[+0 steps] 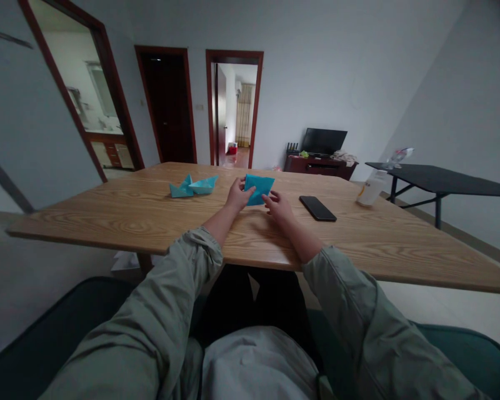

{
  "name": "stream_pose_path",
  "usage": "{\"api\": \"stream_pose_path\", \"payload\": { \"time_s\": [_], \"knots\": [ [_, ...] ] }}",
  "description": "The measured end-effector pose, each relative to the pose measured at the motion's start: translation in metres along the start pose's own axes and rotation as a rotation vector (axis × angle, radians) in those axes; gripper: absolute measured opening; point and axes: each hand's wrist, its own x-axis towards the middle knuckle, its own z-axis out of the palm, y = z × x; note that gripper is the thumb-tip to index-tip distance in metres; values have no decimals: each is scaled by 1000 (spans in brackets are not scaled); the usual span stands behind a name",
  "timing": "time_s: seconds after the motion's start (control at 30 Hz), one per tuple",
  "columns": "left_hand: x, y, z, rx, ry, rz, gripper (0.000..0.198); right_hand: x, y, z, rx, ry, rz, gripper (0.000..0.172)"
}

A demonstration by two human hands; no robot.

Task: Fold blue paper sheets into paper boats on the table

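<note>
A folded sheet of blue paper (259,188) stands tilted on the wooden table (150,214) in front of me. My left hand (238,194) pinches its left edge, thumb on the front face. My right hand (278,205) touches the paper's lower right corner with curled fingers. Two finished blue paper boats (193,186) lie on the table to the left of my left hand, apart from it.
A black phone (317,208) lies flat right of my right hand. Further right stands a white bottle (370,188). A black side table (441,180) is at the right. A TV stand (320,164) and doorways are at the far wall.
</note>
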Motion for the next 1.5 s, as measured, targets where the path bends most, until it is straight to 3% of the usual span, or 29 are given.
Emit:
{"api": "stream_pose_path", "payload": {
  "time_s": [0.13, 0.23, 0.33, 0.47, 0.63, 0.7, 0.83, 1.0, 1.23, 1.37, 1.5],
  "knots": [
    [-6, 2, 6, -70, -83, -30, 38, -4, -10, 4, 269, -68, 157, 59],
    [-11, 4, 9, -111, -201, -94, 37, -8, -12, 0, 394, -126, 145, 43],
    [-16, 7, 9, -99, -313, -84, 36, -13, -12, -5, 461, -166, 81, 39],
    [-20, 8, 3, 213, -317, 127, 19, -16, -11, -11, 439, -205, 26, 38],
    [-19, 13, -9, 673, -243, 382, 17, -8, -11, -18, 426, -188, 166, 41],
    [-20, 17, -11, 764, -239, 445, 16, -4, -9, -18, 438, -188, 213, 42],
    [-23, 24, -11, 842, -215, 535, 12, -5, -6, -15, 479, -200, 247, 25],
    [-25, 23, -11, 888, -254, 555, 14, -11, -6, -14, 434, -208, 272, 12],
    [-23, 19, -16, 857, -311, 488, 28, -10, -8, -20, 435, -134, 271, 14],
    [-21, 17, -22, 758, -302, 469, 43, -8, -5, -25, 431, -158, 223, 16],
    [-17, 11, -26, 624, -308, 394, 38, -8, -2, -29, 378, -189, 188, 13]
  ]
}}
